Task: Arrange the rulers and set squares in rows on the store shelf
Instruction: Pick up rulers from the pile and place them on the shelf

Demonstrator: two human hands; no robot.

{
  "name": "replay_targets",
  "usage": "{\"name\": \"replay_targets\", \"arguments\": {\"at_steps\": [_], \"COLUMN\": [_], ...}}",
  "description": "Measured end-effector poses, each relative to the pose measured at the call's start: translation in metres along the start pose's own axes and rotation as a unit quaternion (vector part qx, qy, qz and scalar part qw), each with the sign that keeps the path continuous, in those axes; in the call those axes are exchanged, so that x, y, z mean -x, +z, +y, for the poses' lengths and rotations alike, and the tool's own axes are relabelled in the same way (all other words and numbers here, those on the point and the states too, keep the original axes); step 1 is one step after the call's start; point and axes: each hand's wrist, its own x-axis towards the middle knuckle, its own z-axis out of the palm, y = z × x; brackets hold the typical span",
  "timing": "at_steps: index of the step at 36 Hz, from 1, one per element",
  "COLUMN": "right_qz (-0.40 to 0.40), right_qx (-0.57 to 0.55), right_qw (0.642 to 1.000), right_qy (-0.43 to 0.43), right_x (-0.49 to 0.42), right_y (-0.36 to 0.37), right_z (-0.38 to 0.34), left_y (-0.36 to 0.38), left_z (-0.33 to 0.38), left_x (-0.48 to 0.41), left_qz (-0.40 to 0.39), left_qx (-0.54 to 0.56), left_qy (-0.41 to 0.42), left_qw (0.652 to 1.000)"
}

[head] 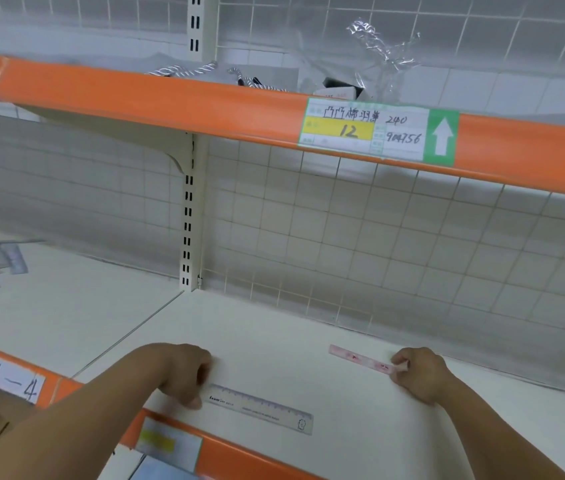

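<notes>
Clear ruler (260,408) lies lower centre by the shelf (274,327) front edge, left hand (184,375) gripping its left end w/ curled fingers. Pink ruler (360,360) sits just behind, right hand (419,374) pinching its right end. Best to keep both parallel, ends aligned. Upper shelf (170,95) holds cord (184,69) & plastic wrap (378,46).
</notes>
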Motion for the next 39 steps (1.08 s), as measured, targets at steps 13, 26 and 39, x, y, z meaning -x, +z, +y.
{"name": "replay_targets", "arguments": {"at_steps": [13,26,39], "right_qz": [-0.149,-0.146,-0.083], "right_qx": [-0.027,-0.005,0.110], "right_qw": [0.957,0.967,0.952], "right_qy": [-0.246,-0.211,-0.274], "right_x": [0.089,0.095,0.099], "right_y": [0.027,0.029,0.035], "right_z": [-0.146,-0.158,-0.160], "left_y": [0.000,0.003,0.002], "left_z": [0.009,0.017,0.017], "left_x": [0.004,0.006,0.005], "left_qz": [-0.005,-0.008,-0.017], "left_qx": [-0.018,-0.023,-0.023], "left_qy": [-0.013,-0.018,-0.024], "left_qw": [1.000,1.000,0.999]}}
